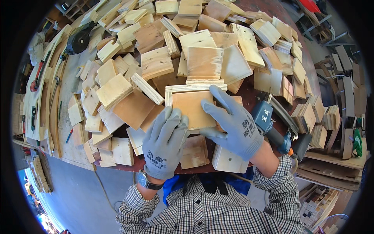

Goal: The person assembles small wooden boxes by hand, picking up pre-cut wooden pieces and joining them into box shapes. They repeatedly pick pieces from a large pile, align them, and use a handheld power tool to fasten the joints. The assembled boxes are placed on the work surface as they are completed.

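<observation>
A stack of square plywood pieces (pixel 193 110) is between my gloved hands, close to the near edge of the table. My left hand (pixel 165 142), in a grey glove, has its fingers pressed together against the stack's left side. On the right side, my right hand (pixel 233 124), also gloved, grips the stack with its fingers somewhat apart and the thumb at the near right corner. The undersides of the pieces are hidden. Just beyond lies another plywood block (pixel 205 63). Right of my right hand rests a blue and black air nailer (pixel 265 117) with a hose at its end.
Loose plywood blocks (pixel 156 62) are heaped across the dark red table. Stacked blocks (pixel 304 117) stand beyond the nailer. At the left, long boards (pixel 43 97) carry a black round tool (pixel 79 39) and a red-handled tool (pixel 37 76). Wooden shelving (pixel 331 167) stands at the right.
</observation>
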A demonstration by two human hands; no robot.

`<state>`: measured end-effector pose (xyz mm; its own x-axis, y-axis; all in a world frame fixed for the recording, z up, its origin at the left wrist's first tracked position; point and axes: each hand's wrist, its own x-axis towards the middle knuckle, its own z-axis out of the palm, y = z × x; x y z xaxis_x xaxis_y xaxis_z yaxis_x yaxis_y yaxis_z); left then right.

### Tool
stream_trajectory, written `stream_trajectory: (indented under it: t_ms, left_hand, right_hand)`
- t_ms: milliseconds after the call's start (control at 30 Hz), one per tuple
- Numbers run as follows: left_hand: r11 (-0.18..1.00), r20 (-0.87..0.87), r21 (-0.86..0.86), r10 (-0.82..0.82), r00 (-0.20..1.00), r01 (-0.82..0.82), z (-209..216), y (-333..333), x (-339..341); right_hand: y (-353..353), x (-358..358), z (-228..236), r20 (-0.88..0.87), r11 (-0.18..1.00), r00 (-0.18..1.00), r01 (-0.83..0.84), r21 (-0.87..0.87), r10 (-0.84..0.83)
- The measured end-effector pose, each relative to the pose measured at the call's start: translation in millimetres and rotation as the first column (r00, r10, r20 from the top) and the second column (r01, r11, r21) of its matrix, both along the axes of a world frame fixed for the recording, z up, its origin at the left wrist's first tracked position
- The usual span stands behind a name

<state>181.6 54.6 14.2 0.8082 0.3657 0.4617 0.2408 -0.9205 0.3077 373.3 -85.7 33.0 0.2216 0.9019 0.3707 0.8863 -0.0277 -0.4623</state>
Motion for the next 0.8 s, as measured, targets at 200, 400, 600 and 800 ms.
stream_trajectory:
  t_ms: [200, 400, 600, 800]
  left_hand:
    - [0.999, -0.057, 0.026, -0.029, 0.998, 0.031, -3.9, 0.5, 0.8]
    - [0.972, -0.139, 0.082, -0.207, 0.968, 0.220, 5.6, 8.9, 24.3]
    - [0.953, -0.336, 0.228, -0.115, 0.935, 0.199, 9.7, 11.5, 31.3]
    - [0.963, -0.291, 0.117, -0.199, 0.936, 0.241, 16.9, 21.4, 30.2]
  right_hand:
    - [-1.8, -1.3, -7.9, 0.078, 0.997, 0.997, -0.004, -0.071, 0.010]
    - [-3.3, -3.2, -2.8, 0.117, 0.993, 0.993, 0.046, -0.113, -0.032]
    - [-35.1, 41.2, 18.9, -0.366, 0.978, 0.928, 0.142, 0.156, -0.076]
    - [-90.4, -3.4, 35.1, -0.331, 0.880, 0.860, 0.453, 0.145, -0.388]
